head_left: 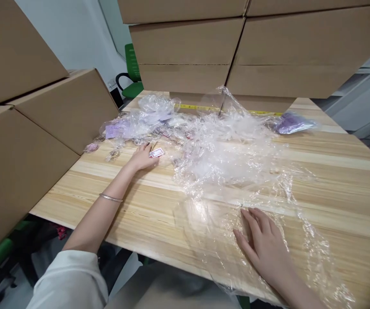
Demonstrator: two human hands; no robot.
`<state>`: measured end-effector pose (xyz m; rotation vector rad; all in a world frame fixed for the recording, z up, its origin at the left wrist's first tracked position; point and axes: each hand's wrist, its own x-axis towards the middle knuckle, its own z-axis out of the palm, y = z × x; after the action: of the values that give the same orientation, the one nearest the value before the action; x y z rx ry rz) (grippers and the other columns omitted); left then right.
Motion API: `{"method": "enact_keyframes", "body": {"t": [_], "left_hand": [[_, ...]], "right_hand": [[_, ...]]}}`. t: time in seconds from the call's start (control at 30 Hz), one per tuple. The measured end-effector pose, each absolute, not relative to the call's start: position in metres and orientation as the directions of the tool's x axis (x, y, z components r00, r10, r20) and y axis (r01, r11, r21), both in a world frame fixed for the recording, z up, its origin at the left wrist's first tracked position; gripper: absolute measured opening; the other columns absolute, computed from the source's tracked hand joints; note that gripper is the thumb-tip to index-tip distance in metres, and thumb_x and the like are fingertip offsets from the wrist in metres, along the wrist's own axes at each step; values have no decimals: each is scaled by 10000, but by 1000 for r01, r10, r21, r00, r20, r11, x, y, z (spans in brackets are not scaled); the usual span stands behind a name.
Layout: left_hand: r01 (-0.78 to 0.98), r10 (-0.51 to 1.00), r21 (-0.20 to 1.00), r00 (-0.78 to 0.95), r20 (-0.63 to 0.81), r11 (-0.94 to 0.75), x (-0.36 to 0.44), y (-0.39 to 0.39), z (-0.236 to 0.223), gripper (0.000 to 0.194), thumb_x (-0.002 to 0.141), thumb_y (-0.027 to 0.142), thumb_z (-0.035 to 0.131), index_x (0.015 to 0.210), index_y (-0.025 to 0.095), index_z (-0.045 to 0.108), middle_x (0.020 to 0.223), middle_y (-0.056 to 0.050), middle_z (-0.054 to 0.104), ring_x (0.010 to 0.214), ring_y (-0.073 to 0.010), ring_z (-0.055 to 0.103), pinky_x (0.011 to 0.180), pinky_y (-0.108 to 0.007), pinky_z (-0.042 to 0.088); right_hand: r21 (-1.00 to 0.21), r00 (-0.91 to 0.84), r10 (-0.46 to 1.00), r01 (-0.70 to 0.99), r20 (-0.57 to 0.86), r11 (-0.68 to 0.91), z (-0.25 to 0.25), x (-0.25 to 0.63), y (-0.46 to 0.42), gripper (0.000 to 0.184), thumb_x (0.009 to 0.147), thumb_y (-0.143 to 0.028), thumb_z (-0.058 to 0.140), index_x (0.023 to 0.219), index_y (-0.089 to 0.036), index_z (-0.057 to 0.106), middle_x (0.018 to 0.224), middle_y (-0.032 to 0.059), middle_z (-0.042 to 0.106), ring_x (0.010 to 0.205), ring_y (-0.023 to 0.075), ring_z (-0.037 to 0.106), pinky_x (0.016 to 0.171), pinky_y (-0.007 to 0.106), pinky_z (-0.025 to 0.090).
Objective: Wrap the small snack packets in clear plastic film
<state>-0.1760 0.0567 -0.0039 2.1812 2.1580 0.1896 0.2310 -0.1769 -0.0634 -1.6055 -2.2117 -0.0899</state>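
My left hand (pixel 142 158) reaches across the wooden table, its thumb and fingers closed around the near end of a small white label with a red border (pixel 157 152). Clear film lies about that label; whether it belongs to a bag, I cannot tell. My right hand (pixel 265 244) rests palm down with fingers apart on a wide sheet of clear plastic film (pixel 210 231). Beyond both hands spreads a crumpled heap of clear plastic (pixel 230 146). A purple piece (pixel 119 128) shows at the heap's left, and a purple packet (pixel 289 123) lies at its right end.
Large cardboard boxes (pixel 188 47) rise behind the heap, and more boxes (pixel 43 141) stand along the left. A yellow measuring strip (pixel 198 107) runs along the table's back. Small pink wrapped pieces (pixel 91 147) lie by the left box. A green chair (pixel 132 68) stands beyond the table (pixel 342 184).
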Motion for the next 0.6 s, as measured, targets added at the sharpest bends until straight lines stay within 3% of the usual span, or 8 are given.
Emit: {"method": "enact_keyframes", "body": {"t": [0.13, 0.27, 0.43, 0.6], "left_hand": [[995, 999, 94, 18, 26, -21, -164, 71, -9, 694, 810, 507, 571, 1411, 172, 486, 1441, -178, 477, 1344, -364, 431, 1104, -431, 344], [998, 999, 56, -24, 42, 22, -147, 81, -4, 632, 770, 391, 609, 1319, 90, 523, 1330, -252, 523, 1263, -425, 474, 1037, -487, 388], [996, 996, 38, -86, 18, 86, -148, 79, 14, 517, 787, 214, 557, 1272, 43, 501, 1200, -265, 621, 1129, -387, 595, 958, -452, 445], [982, 980, 17, -188, -69, 190, -163, 33, 46, 212, 801, 290, 573, 886, 108, 639, 859, -230, 687, 917, -425, 662, 791, -505, 498]], "right_hand": [[-202, -250, 905, 922, 344, 331, -62, 230, -178, 529, 955, -473, 488, 1377, -155, 453, 1298, 197, 538, 1283, 379, 467, 1022, 569, 438], [-210, -244, 926, 927, 287, 309, -62, 228, -182, 596, 965, -487, 468, 1458, -169, 363, 1411, 205, 470, 1392, 384, 373, 1090, 592, 382], [-173, -255, 942, 940, 218, 294, -62, 228, -186, 713, 985, -503, 429, 1567, -177, 179, 1537, 197, 368, 1482, 352, 247, 1163, 590, 294], [-147, -242, 958, 953, 155, 264, -63, 222, -189, 783, 999, -521, 385, 1604, -188, 16, 1635, 166, 205, 1520, 340, 116, 1190, 590, 232]]}}
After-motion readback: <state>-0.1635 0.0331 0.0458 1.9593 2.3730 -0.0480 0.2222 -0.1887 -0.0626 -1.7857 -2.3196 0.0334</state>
